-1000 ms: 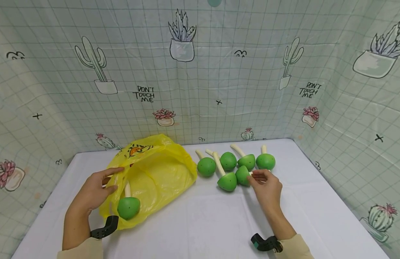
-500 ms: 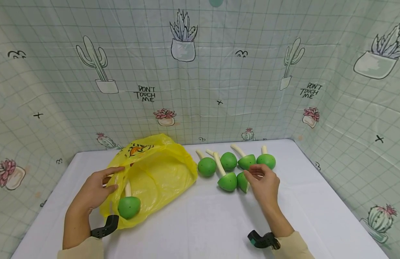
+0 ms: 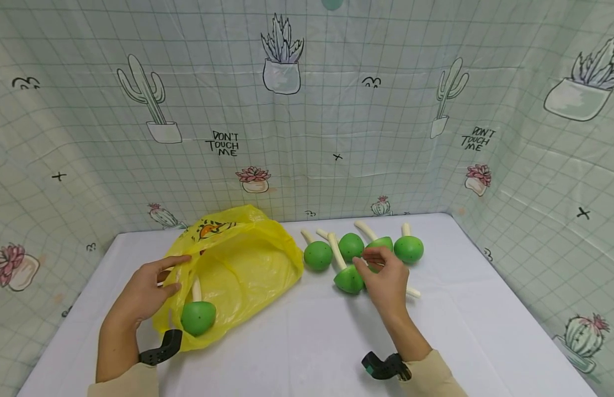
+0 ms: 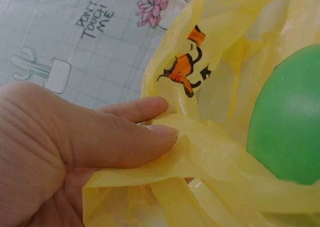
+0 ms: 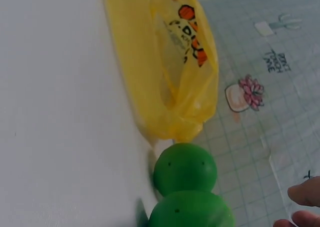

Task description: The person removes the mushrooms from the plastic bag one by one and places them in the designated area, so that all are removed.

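Observation:
My left hand (image 3: 153,289) pinches the rim of a yellow plastic bag (image 3: 242,264), thumb on one side and fingers on the other. A green toy mushroom (image 3: 198,318) with a cream stem lies in the bag's mouth; its cap looms large in the left wrist view. My right hand (image 3: 387,278) hovers over a cluster of similar mushrooms, fingers loosely bent and nothing visible between them. Its thumb is close to a mushroom with an upright-leaning stem (image 3: 335,251). Another mushroom is mostly hidden under this hand, its stem (image 3: 413,293) sticking out to the right.
Several more mushrooms lie at the back, among them one at the left (image 3: 318,256) and one at the right (image 3: 409,249). A white cloth (image 3: 297,347) covers the table. A cactus-printed curtain (image 3: 316,121) encloses the back and sides.
My right hand has let go of a mushroom's stem and moved left towards the one with the raised stem. The released mushroom has turned. My left hand and the bag stay put.

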Demonstrator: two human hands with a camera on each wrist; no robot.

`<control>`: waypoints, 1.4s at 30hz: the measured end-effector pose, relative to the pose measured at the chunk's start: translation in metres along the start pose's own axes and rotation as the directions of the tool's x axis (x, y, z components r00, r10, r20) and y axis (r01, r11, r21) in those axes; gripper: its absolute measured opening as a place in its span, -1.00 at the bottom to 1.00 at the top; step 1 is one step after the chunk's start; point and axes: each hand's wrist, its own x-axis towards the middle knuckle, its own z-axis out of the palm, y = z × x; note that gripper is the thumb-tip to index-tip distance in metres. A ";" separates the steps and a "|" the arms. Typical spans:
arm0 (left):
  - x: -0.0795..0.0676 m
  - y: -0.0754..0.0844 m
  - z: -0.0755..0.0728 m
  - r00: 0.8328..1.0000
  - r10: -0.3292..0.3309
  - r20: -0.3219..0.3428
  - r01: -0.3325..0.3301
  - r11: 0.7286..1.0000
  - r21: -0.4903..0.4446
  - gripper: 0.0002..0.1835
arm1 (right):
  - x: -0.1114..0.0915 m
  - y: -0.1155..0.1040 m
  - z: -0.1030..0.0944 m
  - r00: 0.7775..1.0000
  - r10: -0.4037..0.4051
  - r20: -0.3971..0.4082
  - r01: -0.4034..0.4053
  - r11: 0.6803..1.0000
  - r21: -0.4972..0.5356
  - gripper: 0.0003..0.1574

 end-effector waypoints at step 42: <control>0.002 -0.001 -0.002 1.000 -0.016 0.008 0.016 1.000 -0.012 -0.34 | -0.069 -0.082 0.137 0.945 -0.060 0.321 0.000 0.983 0.182 -0.75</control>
